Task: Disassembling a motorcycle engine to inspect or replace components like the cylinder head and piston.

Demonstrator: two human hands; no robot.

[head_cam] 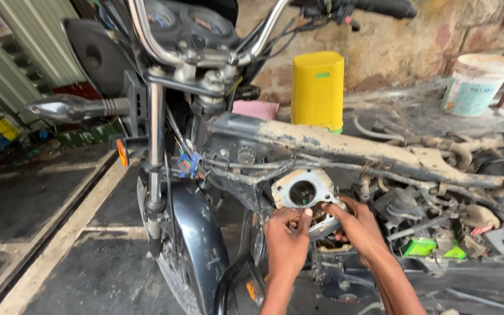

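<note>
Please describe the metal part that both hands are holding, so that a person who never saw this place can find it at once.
Find the stripped motorcycle frame, caked with dried mud, behind the front fork. Just under its top tube, the left hand and right hand hold a pale metal flange plate. Only it has one large round hole in the middle and small bolt holes at its corners.

Both hands (322,230) raised, fingers curled

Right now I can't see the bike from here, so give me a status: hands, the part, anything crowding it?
Left hand and right hand both on the metal flange at the engine. Flange bore open, facing out. Cables and muddy frame tube crowd close above.
</note>
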